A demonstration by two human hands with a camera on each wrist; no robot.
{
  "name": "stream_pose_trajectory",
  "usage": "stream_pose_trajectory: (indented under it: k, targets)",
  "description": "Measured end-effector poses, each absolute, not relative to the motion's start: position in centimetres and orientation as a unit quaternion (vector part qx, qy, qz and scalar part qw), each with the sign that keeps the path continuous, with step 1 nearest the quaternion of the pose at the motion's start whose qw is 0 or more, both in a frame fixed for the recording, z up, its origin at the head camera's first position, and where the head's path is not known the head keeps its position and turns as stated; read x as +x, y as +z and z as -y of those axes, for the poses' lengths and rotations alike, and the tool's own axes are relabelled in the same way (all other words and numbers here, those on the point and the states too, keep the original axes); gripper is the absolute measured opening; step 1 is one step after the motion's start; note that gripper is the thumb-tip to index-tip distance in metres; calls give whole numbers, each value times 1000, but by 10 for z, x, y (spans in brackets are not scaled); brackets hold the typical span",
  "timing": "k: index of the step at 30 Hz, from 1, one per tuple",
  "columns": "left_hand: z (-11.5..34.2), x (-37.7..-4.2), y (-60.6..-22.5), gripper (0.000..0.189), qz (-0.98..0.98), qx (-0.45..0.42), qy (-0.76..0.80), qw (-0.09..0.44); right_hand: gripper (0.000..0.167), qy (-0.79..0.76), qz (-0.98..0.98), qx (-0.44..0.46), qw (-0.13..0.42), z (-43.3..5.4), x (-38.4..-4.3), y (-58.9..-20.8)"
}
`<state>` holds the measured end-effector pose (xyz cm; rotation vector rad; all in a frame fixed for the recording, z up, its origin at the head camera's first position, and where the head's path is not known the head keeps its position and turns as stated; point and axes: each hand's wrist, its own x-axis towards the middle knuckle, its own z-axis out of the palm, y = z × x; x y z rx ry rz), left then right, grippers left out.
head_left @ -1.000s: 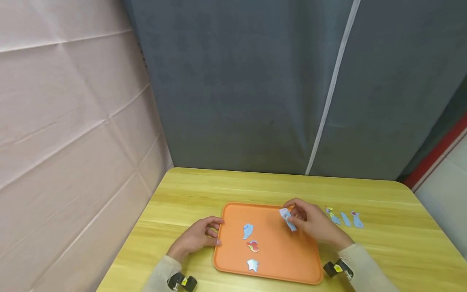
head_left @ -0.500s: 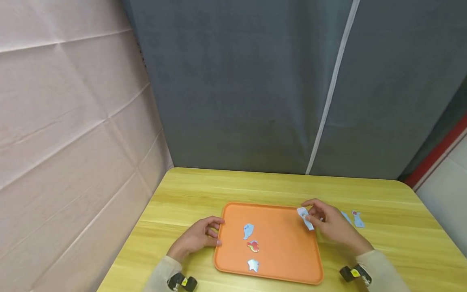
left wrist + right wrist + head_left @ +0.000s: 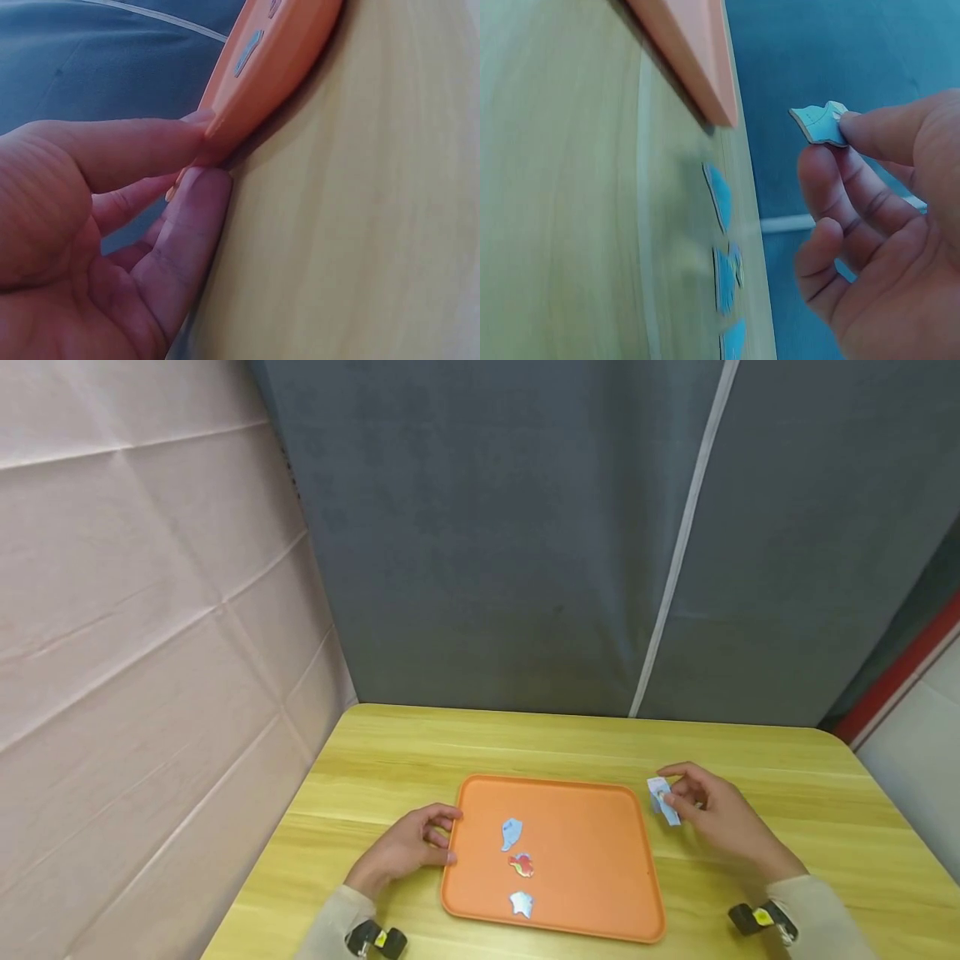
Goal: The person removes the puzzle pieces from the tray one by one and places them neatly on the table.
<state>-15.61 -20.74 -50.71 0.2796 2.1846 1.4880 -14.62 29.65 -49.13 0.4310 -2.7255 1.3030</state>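
In the head view my right hand (image 3: 716,814) is past the tray's right side, pinching a light blue puzzle piece (image 3: 819,124) between thumb and fingers above the table. My left hand (image 3: 408,847) holds the left edge of an orange tray (image 3: 581,860), its fingertips and thumb on the rim. Three pieces lie in a column on the tray: a light blue one (image 3: 512,834), a red and yellow one (image 3: 521,865) and a pale blue one (image 3: 521,904). Below my right hand in its wrist view, several blue pieces (image 3: 724,281) lie on the table.
The light wooden table (image 3: 405,743) carries the tray near its front. A dark grey curtain (image 3: 480,568) hangs behind the table. Pale cloth (image 3: 150,652) covers the left side, and a red-edged white panel (image 3: 918,735) stands at the right.
My right hand has moved right with the pinched puzzle piece, from above the tray to beyond its right edge, and now hides the table pieces in the head view. My left hand stays put.
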Motion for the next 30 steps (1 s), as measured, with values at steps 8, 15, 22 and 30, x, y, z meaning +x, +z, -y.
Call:
stream_pose_trajectory:
  k: [8,15,22,30]
  targets:
    - [208,-156,-510,62,-803,108,536,235,34,413,900,125,69,-319,-148,-494]
    - [205,-154,-506,61,-816,112,521,225,33,376,917,109,83,-339,-147,-493]
    - [204,-152,-506,60,-818,107,520,222,32,375,915,107,99,-361,-145,-497]
    - [204,-152,-509,60,-822,108,514,219,32,357,922,97,112,-381,-147,-496]
